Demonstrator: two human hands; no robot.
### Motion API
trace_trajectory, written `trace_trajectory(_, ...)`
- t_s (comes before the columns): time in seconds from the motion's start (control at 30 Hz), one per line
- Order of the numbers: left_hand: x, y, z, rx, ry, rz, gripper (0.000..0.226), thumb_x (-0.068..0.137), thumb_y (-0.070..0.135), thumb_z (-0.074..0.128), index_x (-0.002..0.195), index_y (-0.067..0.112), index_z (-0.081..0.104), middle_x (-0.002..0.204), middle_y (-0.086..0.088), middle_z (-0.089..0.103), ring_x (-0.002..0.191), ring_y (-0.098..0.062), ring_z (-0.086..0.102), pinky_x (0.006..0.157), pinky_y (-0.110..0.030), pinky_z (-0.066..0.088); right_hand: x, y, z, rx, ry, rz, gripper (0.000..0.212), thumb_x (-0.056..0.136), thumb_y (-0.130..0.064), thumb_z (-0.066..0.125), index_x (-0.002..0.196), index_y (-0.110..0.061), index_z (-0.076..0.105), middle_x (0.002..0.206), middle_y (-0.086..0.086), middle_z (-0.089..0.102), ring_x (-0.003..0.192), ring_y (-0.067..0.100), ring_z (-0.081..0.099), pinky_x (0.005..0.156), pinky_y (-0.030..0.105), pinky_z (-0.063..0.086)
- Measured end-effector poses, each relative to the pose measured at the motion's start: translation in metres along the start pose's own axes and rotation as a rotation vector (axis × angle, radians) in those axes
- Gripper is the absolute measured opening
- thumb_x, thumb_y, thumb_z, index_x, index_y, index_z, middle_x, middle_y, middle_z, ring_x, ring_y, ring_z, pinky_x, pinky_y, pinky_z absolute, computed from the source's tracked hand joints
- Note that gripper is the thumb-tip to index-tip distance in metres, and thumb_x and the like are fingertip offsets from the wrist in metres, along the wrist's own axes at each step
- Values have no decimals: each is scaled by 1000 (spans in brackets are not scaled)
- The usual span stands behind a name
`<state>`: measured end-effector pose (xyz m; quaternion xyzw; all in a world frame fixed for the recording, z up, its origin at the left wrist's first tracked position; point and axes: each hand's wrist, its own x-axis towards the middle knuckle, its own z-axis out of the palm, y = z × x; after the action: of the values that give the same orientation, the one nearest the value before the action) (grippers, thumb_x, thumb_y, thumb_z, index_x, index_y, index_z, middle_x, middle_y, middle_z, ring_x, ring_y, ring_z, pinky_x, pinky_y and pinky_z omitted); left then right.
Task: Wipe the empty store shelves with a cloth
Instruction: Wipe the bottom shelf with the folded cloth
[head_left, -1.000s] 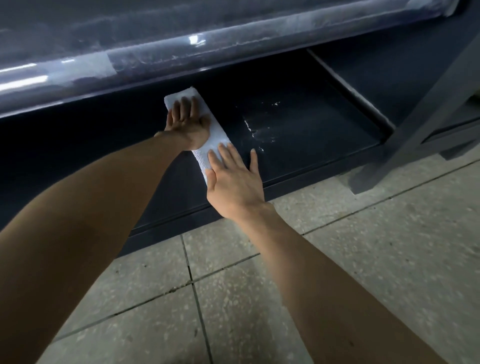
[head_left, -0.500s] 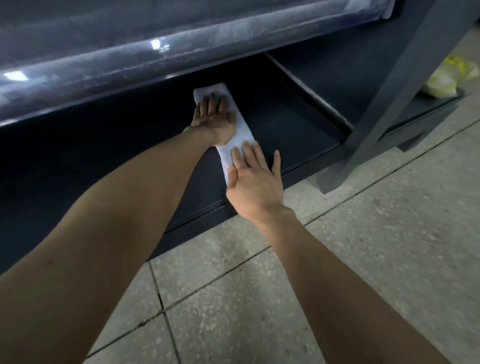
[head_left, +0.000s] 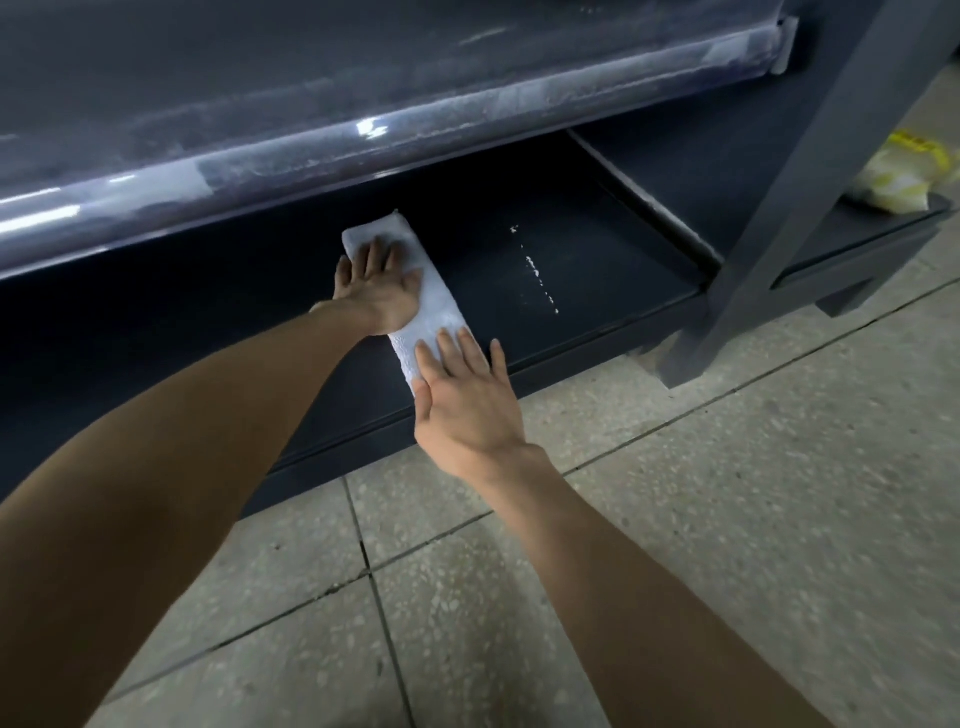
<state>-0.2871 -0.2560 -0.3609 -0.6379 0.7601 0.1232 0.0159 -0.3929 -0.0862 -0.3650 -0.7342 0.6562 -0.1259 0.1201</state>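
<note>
A folded white cloth (head_left: 437, 307) lies lengthwise, front to back, on the dark bottom shelf (head_left: 587, 291). My left hand (head_left: 378, 291) presses flat on its far half, fingers spread. My right hand (head_left: 463, 400) presses on its near end at the shelf's front lip, fingers spread and the thumb off the cloth. To the right of the cloth, a thin line of white dust (head_left: 535, 273) runs across the shelf floor.
The upper shelf's front edge with its clear plastic strip (head_left: 363, 130) overhangs the hands. A grey slanted upright (head_left: 810, 171) and a raised divider (head_left: 644, 200) bound the shelf on the right. A yellow bag (head_left: 906, 171) lies beyond. Tiled floor (head_left: 701, 519) is below.
Both hands slid the cloth right over the white smudge, then back left. The broad smudge is now a thin dust line. The camera view shifted.
</note>
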Motion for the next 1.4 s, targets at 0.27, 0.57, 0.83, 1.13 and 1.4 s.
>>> trace_trajectory(0.27,16,18,-5,-98,-1,5,63,100,54,15,156,26,3,164,-10,-10,150,-23,-15,120,-38,-6,12,17,4,-8,52,8,51,103,-35,19,152,-22,21,163,1,13,150,16,-2,119,51,-9)
trace_trajectory(0.57,70,96,6,-78,8,137,73,93,65,12,155,30,0,164,-7,-12,149,-22,-16,121,-38,-6,34,77,-15,-40,125,134,54,102,-37,16,153,-20,20,163,0,13,150,15,-2,118,53,-10)
trace_trajectory(0.83,76,173,7,-9,15,330,76,91,70,18,155,31,11,165,1,4,151,-19,4,118,-39,12,16,115,-28,-41,230,197,52,102,-34,20,150,-14,31,160,4,24,150,16,8,119,51,-9)
trace_trajectory(1.13,6,197,24,-89,9,471,84,83,78,35,154,35,20,164,7,9,150,-16,7,119,-38,13,-67,143,-42,430,689,534,45,94,-22,40,137,-13,51,145,-1,51,145,11,27,122,44,-2)
trace_trajectory(1.4,-69,193,57,-175,96,755,49,101,37,46,148,29,39,159,1,29,147,-15,23,111,-28,25,-92,137,-74,642,773,738,40,101,-25,35,136,-14,53,139,4,56,141,20,32,122,39,2)
